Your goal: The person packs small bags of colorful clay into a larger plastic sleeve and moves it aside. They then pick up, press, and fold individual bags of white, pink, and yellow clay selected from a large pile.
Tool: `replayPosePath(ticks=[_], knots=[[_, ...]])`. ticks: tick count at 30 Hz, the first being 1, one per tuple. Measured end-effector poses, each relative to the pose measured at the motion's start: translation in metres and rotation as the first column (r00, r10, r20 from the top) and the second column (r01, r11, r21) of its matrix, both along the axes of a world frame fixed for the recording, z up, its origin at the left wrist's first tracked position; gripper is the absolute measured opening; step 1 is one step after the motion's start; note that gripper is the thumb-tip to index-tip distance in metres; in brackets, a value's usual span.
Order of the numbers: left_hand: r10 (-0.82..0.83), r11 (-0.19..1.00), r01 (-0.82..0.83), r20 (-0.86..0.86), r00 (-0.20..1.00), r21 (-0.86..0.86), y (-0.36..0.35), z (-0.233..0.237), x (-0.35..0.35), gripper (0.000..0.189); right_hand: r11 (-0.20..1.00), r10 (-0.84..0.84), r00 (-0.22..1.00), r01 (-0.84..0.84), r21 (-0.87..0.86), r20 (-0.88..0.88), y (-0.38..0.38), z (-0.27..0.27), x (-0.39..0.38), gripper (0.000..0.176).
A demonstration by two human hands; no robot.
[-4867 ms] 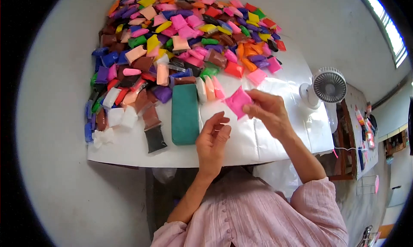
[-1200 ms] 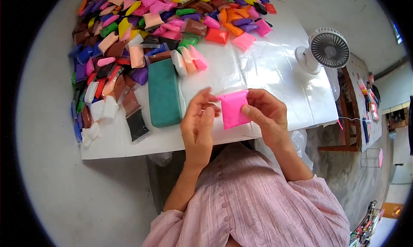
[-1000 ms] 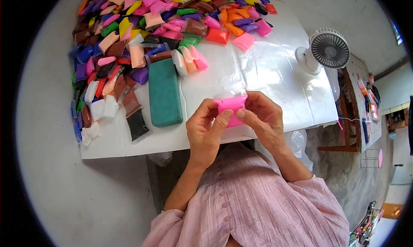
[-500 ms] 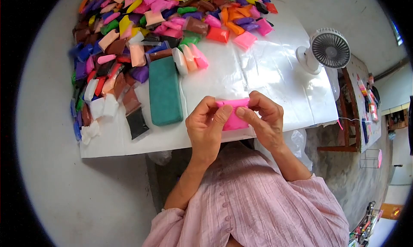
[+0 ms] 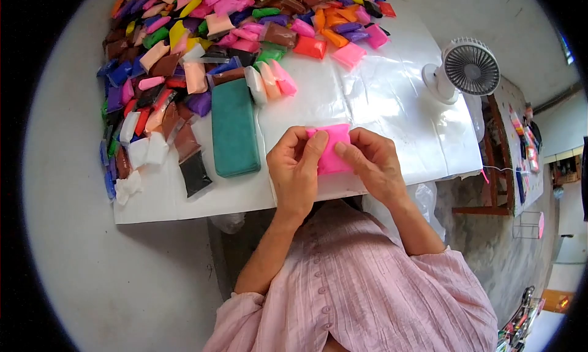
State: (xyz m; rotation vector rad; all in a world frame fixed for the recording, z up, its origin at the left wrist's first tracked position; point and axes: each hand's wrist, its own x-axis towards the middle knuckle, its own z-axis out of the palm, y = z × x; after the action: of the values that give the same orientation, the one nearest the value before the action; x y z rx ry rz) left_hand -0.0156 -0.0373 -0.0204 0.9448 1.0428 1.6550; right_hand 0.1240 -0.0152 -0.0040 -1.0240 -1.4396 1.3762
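Observation:
A bright pink packet [image 5: 334,159] is held up between both hands over the table's front edge. My left hand [image 5: 295,171] pinches its left side, thumb on the face turned to me and fingers curled behind. On the right side, my right hand [image 5: 375,165] grips it the same way, its thumb near the middle. Left of the hands lies a dark green block [image 5: 235,130]. White, peach and pink packets [image 5: 269,82] rest side by side just beyond that block.
A large heap of coloured packets [image 5: 165,64] covers the table's back and left. A black packet [image 5: 195,173] lies near the front left. At the right stands a white fan [image 5: 470,69] on the white-covered table [image 5: 398,131]. Farther right is a wooden-legged table [image 5: 502,162].
Both hands have shifted slightly up with the pink packet. More of its smooth face shows, and its top edge stands higher between the thumbs.

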Motion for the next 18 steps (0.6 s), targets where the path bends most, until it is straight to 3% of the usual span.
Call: replayPosePath(ticks=[2,5,8,11,12,16,18], knots=[[-0.062,0.995,0.060,-0.031,0.998,-0.075,0.000,0.007,-0.004,0.017,0.998,-0.067,0.997,0.067,-0.003,-0.030,0.002,0.003,-0.001,0.021],[-0.042,0.999,0.039,-0.135,0.990,-0.023,-0.005,0.005,-0.004,0.017,0.987,-0.157,0.987,0.156,-0.023,-0.043,0.008,0.003,0.001,0.031],[0.000,0.989,0.082,-0.544,0.839,0.126,-0.015,0.002,-0.008,0.017,0.978,-0.205,0.979,0.205,-0.034,-0.017,0.012,0.004,0.003,0.040],[0.152,0.969,0.033,-0.696,0.701,0.245,-0.014,-0.005,-0.006,0.013,0.973,-0.229,0.972,0.227,-0.050,-0.044,0.012,-0.002,-0.001,0.040],[0.206,0.958,0.022,-0.735,0.646,0.287,-0.013,-0.007,-0.006,0.012,0.974,-0.222,0.974,0.220,-0.054,-0.050,0.012,-0.003,-0.002,0.040],[0.244,0.952,-0.012,-0.730,0.638,0.307,-0.011,-0.010,-0.006,0.009,0.969,-0.246,0.967,0.246,0.005,0.067,0.010,-0.001,0.003,0.031],[0.273,0.947,-0.041,-0.728,0.629,0.319,-0.010,-0.013,-0.007,0.008,0.954,-0.254,0.939,0.204,0.220,0.230,0.010,-0.006,0.017,0.025]])
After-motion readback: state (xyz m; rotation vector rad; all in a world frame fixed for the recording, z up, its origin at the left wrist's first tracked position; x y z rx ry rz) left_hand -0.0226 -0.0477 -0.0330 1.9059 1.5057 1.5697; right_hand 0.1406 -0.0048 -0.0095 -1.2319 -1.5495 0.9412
